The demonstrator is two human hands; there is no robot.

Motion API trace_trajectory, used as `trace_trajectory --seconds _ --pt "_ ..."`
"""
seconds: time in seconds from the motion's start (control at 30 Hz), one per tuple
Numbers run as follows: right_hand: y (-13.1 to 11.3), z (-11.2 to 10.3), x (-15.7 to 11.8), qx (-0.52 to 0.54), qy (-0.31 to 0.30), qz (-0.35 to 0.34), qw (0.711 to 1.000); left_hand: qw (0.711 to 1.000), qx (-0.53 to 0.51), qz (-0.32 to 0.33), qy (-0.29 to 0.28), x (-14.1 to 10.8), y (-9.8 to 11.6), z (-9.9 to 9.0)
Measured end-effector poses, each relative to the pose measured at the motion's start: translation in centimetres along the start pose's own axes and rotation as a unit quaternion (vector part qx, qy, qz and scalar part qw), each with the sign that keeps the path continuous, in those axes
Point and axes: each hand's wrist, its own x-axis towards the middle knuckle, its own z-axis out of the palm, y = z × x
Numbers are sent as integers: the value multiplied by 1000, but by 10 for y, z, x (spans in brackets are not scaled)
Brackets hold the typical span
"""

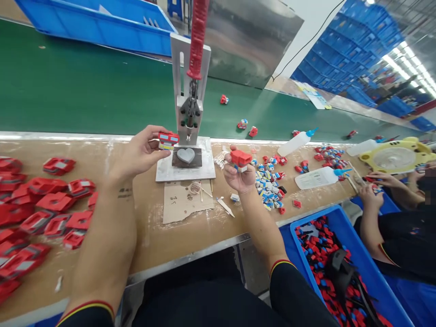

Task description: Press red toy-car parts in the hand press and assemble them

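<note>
My left hand [146, 150] holds a small red toy vehicle part [168, 140] with pale blue windows and a yellow stripe, between thumb and fingers. It is just left of a hand press [192, 104] with a red handle. Under the press lies a grey heart-shaped block [185, 155] on a dark plate. To the right of the press, my right hand [241, 175] is closed on a red piece [241, 157] with a white and blue underside. The two pieces are apart, both raised above the bench.
Red shells [56, 201] lie at left, small coloured parts [269, 186] at right near glue bottles [318, 178]. A cardboard scrap [187, 211] sits below the press. A blue bin [296, 227] is at lower right. Behind runs a green belt [85, 91]. Another person's hands [371, 193] work at far right.
</note>
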Motion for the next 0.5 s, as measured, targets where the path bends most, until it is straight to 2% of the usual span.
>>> trace_trajectory --seconds 0.07,0.13,0.2,0.27,0.33,0.37,0.43,0.5 --pt "3 0 -6 19 -9 0 1000 1000 -1 -9 -10 3 0 4" --pt "4 -6 -7 -8 -2 -3 1000 1000 6 -15 -15 4 -3 5" --pt "-1 -18 3 -93 26 -17 995 999 18 -22 -15 5 -10 6" --pt "-10 -34 26 -220 54 -47 973 999 26 -25 -10 6 -18 8" --pt "-22 -49 62 -379 73 -84 919 999 33 -20 -4 9 -25 13" --pt "-27 -55 84 -470 80 -97 874 999 39 -14 0 10 -28 15" --pt "-34 -63 126 -636 78 -101 761 998 55 -2 5 12 -33 21" --pt "-33 -65 161 -702 57 -94 704 998 68 5 7 13 -35 27"
